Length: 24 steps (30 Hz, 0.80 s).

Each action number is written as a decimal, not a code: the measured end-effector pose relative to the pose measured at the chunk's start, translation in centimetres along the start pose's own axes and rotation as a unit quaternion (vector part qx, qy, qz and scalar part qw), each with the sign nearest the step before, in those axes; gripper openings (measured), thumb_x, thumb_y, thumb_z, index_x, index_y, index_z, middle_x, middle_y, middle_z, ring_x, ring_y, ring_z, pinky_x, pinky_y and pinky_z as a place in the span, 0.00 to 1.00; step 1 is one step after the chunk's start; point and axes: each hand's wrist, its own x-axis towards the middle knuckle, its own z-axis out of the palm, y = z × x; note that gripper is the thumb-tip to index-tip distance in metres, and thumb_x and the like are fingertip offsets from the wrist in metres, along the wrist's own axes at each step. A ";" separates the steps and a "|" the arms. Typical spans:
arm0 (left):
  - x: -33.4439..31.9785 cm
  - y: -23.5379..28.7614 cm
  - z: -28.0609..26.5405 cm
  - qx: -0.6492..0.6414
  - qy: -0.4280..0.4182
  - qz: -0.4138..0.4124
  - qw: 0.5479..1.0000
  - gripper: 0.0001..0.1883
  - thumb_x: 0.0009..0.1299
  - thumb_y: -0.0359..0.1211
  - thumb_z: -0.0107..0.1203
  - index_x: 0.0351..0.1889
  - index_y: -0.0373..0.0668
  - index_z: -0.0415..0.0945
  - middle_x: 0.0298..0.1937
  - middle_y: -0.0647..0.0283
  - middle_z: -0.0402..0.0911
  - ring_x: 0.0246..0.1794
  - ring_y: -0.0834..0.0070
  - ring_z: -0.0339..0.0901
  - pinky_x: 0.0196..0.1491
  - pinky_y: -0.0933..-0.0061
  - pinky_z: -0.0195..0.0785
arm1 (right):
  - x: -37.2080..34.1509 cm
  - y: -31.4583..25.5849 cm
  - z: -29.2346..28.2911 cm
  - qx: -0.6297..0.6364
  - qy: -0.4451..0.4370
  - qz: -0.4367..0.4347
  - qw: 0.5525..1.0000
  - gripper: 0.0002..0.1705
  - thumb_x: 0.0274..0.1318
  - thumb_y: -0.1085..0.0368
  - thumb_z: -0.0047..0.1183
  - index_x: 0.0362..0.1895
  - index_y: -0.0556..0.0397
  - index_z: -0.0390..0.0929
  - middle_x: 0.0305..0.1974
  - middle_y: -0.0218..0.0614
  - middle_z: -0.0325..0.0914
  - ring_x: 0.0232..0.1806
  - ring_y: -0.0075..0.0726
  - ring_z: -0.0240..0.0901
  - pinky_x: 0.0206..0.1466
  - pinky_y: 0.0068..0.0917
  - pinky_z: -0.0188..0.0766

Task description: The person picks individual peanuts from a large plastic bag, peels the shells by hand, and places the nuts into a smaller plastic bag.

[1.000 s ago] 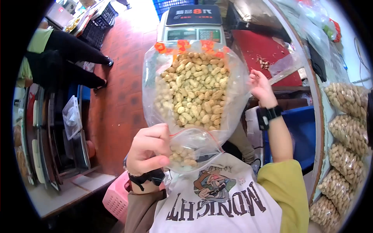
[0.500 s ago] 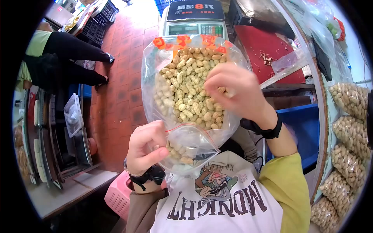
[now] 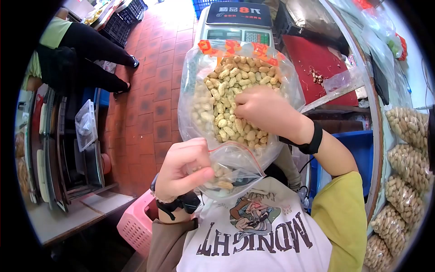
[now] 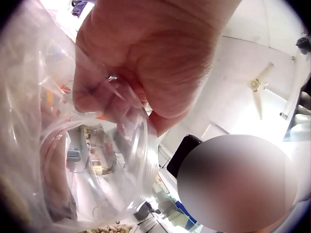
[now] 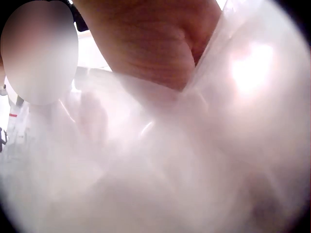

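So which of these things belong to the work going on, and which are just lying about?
Part of the work:
- large bag of peanuts, right grip reaching in
- small zip bag, edge pinched by left grip

Apparently lying about:
- scale
- pink basket
- filled peanut bags at right, possibly related

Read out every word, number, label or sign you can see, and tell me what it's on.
"MDNIGHT", upside down: shirt; folds may hide a letter.
"8", red: scale; characters around it too blurred to be sure.
Keys: marks too small.
Big bag: orange print, too distorted to read.
Shirt's smaller lettering: too small.
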 end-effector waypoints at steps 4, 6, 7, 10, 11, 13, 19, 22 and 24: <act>-0.5 0.3 0.7 -0.059 0.077 -0.089 0.991 0.10 0.67 0.28 0.57 0.25 0.38 0.70 0.22 0.69 0.69 0.25 0.81 0.60 0.30 0.79 0.52 | 0.2 -0.1 -0.3 -0.041 -0.015 -0.008 0.999 0.05 0.40 0.69 0.58 0.26 0.52 0.78 0.31 0.33 0.73 0.34 0.39 0.76 0.37 0.34 0.73; -0.3 0.3 1.1 -0.074 0.112 -0.128 0.983 0.09 0.69 0.29 0.56 0.27 0.39 0.70 0.24 0.71 0.68 0.26 0.84 0.59 0.30 0.81 0.51 | 0.2 0.1 -0.9 0.013 0.018 0.014 1.000 0.04 0.43 0.69 0.58 0.27 0.53 0.77 0.31 0.34 0.73 0.34 0.41 0.75 0.37 0.35 0.73; -0.2 0.3 1.2 -0.090 0.148 -0.168 0.971 0.09 0.72 0.30 0.54 0.29 0.39 0.69 0.25 0.73 0.68 0.27 0.88 0.58 0.30 0.83 0.50 | 0.2 0.2 -1.3 0.067 0.051 0.037 0.996 0.04 0.46 0.70 0.57 0.29 0.53 0.76 0.30 0.34 0.73 0.34 0.43 0.75 0.37 0.35 0.72; 0.2 0.1 1.3 -0.112 0.137 -0.157 0.972 0.09 0.74 0.31 0.52 0.31 0.39 0.69 0.26 0.76 0.66 0.27 0.90 0.56 0.30 0.84 0.49 | 0.2 0.0 -3.2 0.090 0.081 0.066 0.990 0.02 0.48 0.71 0.54 0.28 0.54 0.74 0.31 0.34 0.72 0.34 0.43 0.74 0.35 0.36 0.72; 0.2 0.0 1.3 -0.112 0.138 -0.157 0.972 0.09 0.74 0.31 0.52 0.31 0.39 0.69 0.26 0.76 0.66 0.27 0.90 0.56 0.30 0.84 0.49 | 0.2 0.0 -3.2 0.090 0.081 0.066 0.990 0.02 0.48 0.71 0.54 0.28 0.54 0.74 0.31 0.34 0.72 0.34 0.43 0.74 0.35 0.36 0.72; 0.4 -0.2 1.3 -0.106 0.125 -0.173 0.971 0.07 0.74 0.30 0.51 0.34 0.40 0.67 0.26 0.76 0.65 0.27 0.91 0.55 0.30 0.85 0.48 | 0.0 0.0 -3.2 0.174 0.099 0.103 0.974 0.04 0.53 0.73 0.55 0.33 0.56 0.74 0.31 0.37 0.73 0.34 0.45 0.75 0.35 0.33 0.71; 1.9 0.7 1.7 -0.130 0.105 -0.209 0.964 0.14 0.75 0.27 0.50 0.57 0.36 0.66 0.25 0.78 0.66 0.26 0.92 0.57 0.31 0.86 0.50 | 0.4 -1.1 -4.7 0.292 0.126 0.109 0.942 0.04 0.57 0.74 0.55 0.37 0.57 0.75 0.32 0.37 0.76 0.33 0.35 0.76 0.35 0.27 0.70; 2.6 0.9 2.0 -0.127 0.094 -0.220 0.963 0.19 0.75 0.27 0.49 0.64 0.36 0.63 0.25 0.77 0.67 0.27 0.93 0.59 0.32 0.86 0.52 | 0.5 -1.9 -5.3 0.406 0.123 0.123 0.897 0.04 0.59 0.74 0.55 0.39 0.58 0.75 0.33 0.36 0.77 0.34 0.30 0.77 0.37 0.24 0.71; 3.0 1.1 2.3 -0.120 0.094 -0.230 0.961 0.17 0.76 0.28 0.48 0.61 0.36 0.65 0.26 0.78 0.67 0.28 0.93 0.59 0.32 0.87 0.53 | 0.6 -2.3 -5.6 0.425 0.110 0.116 0.891 0.04 0.59 0.73 0.55 0.39 0.59 0.75 0.33 0.35 0.77 0.34 0.29 0.77 0.37 0.23 0.72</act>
